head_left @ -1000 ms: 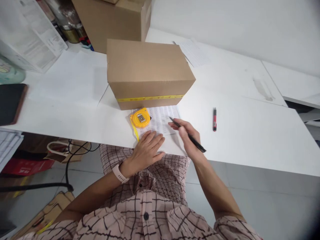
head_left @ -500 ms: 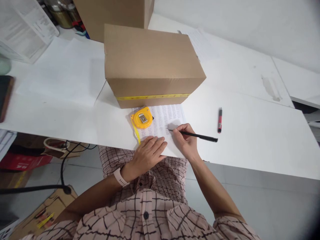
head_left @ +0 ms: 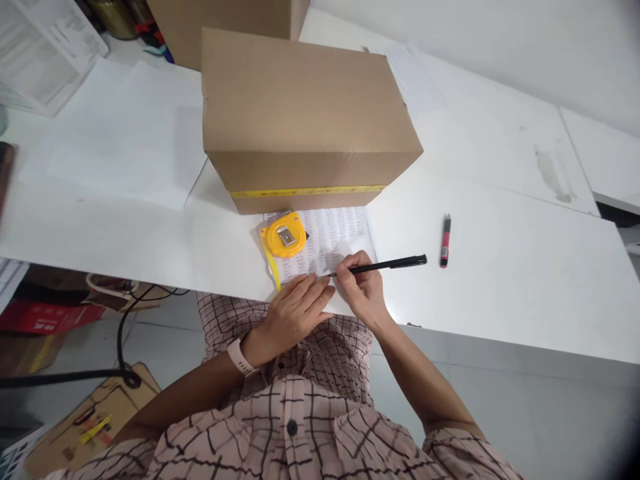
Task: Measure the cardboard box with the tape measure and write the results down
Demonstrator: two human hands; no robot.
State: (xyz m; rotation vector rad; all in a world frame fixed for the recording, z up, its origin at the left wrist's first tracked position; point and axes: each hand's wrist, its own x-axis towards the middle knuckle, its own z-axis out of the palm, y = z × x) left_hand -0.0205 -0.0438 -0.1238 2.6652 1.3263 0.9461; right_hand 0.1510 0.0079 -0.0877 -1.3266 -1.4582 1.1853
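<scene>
My right hand (head_left: 364, 288) pinches a black pen (head_left: 395, 264), its tip down at a sheet of paper (head_left: 345, 230) covered with columns of handwriting. Lying flat across the sheet's lower edge is my left hand (head_left: 299, 305), fingers stretched out, with the pen tip close beside its fingertips. A yellow tape measure (head_left: 285, 236) rests on the left part of the sheet, a short length of its yellow blade sticking out towards me. Directly behind stands a cardboard box (head_left: 305, 100) with a yellow tape strip along its lower side; it hides the sheet's far edge.
A red and black pen (head_left: 445, 241) lies to the right on the white table (head_left: 525, 267). Blank white sheets (head_left: 125, 133) are spread at the left. Another cardboard box (head_left: 235, 17) stands at the back. Below the table, a black cable (head_left: 120, 333) hangs at the left.
My right hand has moved a little left and towards me with the black pen, bringing its tip near my left fingers. The left hand stays flat. The view has shifted slightly.
</scene>
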